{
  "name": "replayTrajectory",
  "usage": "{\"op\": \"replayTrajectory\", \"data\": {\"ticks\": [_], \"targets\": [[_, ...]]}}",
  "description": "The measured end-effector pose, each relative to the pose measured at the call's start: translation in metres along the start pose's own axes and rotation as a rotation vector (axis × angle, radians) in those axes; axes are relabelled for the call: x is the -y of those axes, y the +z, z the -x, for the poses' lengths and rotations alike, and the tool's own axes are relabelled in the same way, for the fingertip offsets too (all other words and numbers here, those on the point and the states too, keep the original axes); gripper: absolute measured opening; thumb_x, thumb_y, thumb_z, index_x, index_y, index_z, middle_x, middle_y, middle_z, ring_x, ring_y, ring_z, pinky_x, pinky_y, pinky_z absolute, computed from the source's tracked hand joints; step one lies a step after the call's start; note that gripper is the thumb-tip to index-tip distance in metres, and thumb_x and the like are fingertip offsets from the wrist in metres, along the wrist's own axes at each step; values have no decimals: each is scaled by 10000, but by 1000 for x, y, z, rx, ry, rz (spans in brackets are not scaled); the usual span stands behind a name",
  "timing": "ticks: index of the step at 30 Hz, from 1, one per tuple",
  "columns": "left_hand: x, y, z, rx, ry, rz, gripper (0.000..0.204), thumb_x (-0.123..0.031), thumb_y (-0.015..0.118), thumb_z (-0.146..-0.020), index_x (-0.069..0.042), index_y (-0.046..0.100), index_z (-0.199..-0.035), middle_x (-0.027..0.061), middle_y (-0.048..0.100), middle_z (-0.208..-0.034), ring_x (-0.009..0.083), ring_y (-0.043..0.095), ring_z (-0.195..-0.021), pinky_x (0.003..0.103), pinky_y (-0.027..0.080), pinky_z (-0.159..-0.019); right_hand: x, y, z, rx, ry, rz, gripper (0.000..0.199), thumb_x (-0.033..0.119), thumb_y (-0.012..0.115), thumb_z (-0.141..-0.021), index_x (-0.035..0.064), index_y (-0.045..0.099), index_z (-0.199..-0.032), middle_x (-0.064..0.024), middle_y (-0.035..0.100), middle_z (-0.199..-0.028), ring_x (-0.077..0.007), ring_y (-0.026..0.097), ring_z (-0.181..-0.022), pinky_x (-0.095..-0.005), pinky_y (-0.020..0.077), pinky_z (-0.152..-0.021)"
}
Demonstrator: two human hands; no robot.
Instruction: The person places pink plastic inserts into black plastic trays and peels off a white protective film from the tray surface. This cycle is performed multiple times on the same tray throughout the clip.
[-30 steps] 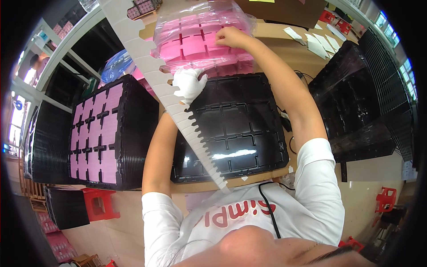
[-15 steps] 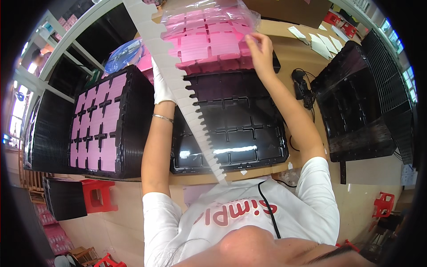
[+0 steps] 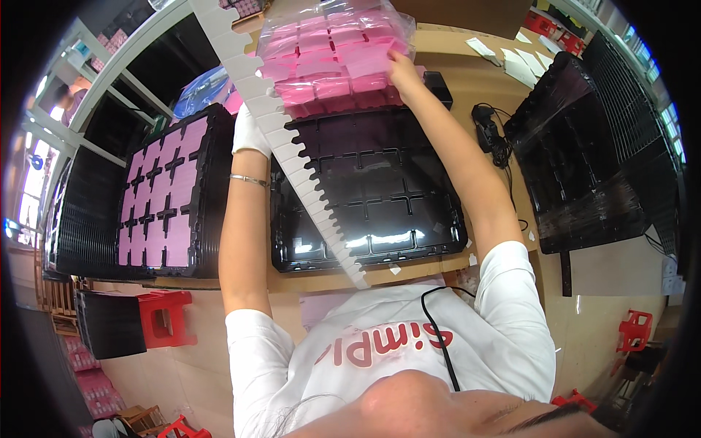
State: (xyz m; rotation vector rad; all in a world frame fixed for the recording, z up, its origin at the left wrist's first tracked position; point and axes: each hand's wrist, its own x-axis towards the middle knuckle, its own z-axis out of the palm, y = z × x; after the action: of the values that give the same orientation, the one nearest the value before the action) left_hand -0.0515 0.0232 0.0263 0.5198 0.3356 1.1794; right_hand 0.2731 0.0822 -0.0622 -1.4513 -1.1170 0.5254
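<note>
At one o'clock our bare right hand [image 3: 401, 73] pinches a thin pink sheet [image 3: 365, 63], likely light, floppy, best edge-held; we can't tell what our white-gloved left hand [image 3: 250, 133] grips.

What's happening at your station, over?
Right hand at pink sheets. Gloved left hand partly hidden, contact unclear. Pale toothed strip blocks part of black tray from view.

Red lettering [image 3: 391, 342], upside down, on white shirt [image 3: 485, 358]
</note>
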Motion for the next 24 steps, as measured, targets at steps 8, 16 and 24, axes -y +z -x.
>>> {"op": "replayTrajectory", "data": {"ticks": [8,16,24], "targets": [[-2,17,17,46,-6,-10,215,-104,629,-940,-69,576,-1146,37,620,-889,90,601,-680,189,516,-553,119,-7,46,137,60,-886,606,194,771,-784,92,483,-1308,-37,500,-1326,-271,466,-1200,-466,358,-1053],[-5,-17,26,-8,-22,-134,262,-196,593,-956,-54,582,-1177,41,649,-1007,189,639,-852,336,549,-712,66,-45,59,351,279,-1288,445,148,734,-838,25,539,-1218,-122,596,-1144,-259,587,-1027,-428,502,-919],[-3,-49,128,-299,34,-1278,366,-419,638,-907,-80,620,-772,20,533,-576,89,471,-525,252,341,-513,70,-115,191,306,283,-347,252,130,678,-885,-18,618,-1080,-83,678,-995,-125,648,-894,-272,521,-799]]}}
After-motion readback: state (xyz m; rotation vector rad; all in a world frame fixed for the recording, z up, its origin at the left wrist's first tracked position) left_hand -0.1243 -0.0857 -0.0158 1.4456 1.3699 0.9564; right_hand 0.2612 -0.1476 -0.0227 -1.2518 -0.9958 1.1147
